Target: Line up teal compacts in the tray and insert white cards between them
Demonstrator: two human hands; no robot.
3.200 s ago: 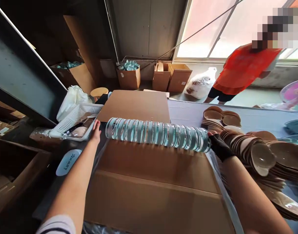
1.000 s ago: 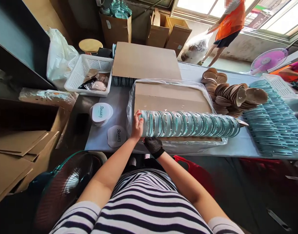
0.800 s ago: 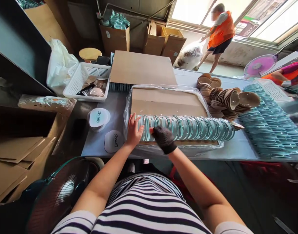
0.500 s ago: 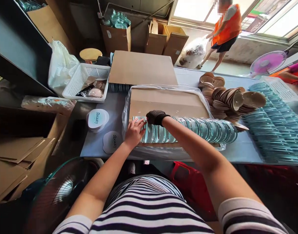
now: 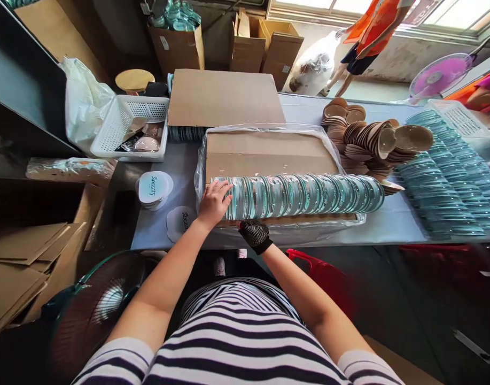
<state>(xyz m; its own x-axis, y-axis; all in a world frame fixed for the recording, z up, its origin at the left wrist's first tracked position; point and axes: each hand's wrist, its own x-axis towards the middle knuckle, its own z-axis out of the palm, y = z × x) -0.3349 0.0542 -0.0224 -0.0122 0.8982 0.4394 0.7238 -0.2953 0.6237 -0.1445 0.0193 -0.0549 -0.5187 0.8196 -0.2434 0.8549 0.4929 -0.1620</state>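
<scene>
A long row of clear greenish glass-like discs (image 5: 301, 197) stands on edge, packed side by side, in a shallow plastic-lined cardboard box (image 5: 269, 152). My bare left hand (image 5: 215, 202) lies over the left end of this row, its fingers stretched across the discs. At the near side of the row is my right hand (image 5: 255, 235), in a dark mesh glove, by the box's front edge. Its fingertips are mostly hidden, so I cannot make out what they touch. Left of the box lie white lettered rounded pads (image 5: 155, 190) in a stack, and another pad (image 5: 178, 224) nearer me.
Brown bowl-shaped pieces (image 5: 368, 139) pile up right of the box, with more disc rows (image 5: 449, 192) beyond. A white basket (image 5: 100, 140) stands back left beside a cardboard sheet (image 5: 224, 99). A fan (image 5: 104, 310) is at lower left. A person in an orange vest (image 5: 379, 27) stands behind.
My right hand has moved from the top of the row down to its near side. My left hand stays at the left end. The view has shifted slightly, and the person behind has changed posture.
</scene>
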